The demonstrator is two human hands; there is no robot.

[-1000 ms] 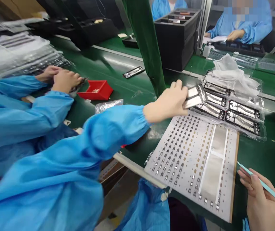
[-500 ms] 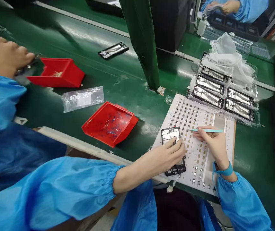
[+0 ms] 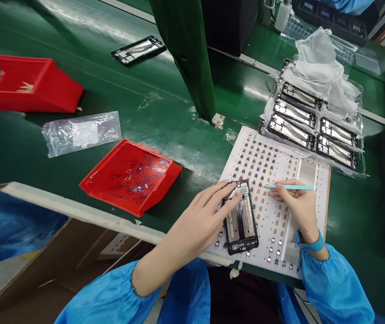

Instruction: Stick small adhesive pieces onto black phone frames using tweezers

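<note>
A black phone frame [image 3: 240, 220] with a metal inner plate lies on a white sheet [image 3: 309, 173] set with rows of small metal parts. My left hand [image 3: 206, 211] presses its fingers across the frame's upper end. My right hand [image 3: 297, 207] rests on the sheet just right of the frame, pinching a slim teal tool [image 3: 288, 186] whose tip points left towards the frame. Part of the frame's upper end is hidden under my fingers.
Behind the sheet, a clear plastic tray [image 3: 314, 130] holds several phone frames beside crumpled film. Red bins [image 3: 130, 175] stand left on the green belt, near a clear bag [image 3: 81, 134] and a loose phone frame [image 3: 137, 50]. A green curtain strip [image 3: 182, 54] hangs ahead.
The phone frame has shifted up the sheet, and my left fingers now lie across its upper end. The blue-sleeved arm and hand at the left have gone from view.
</note>
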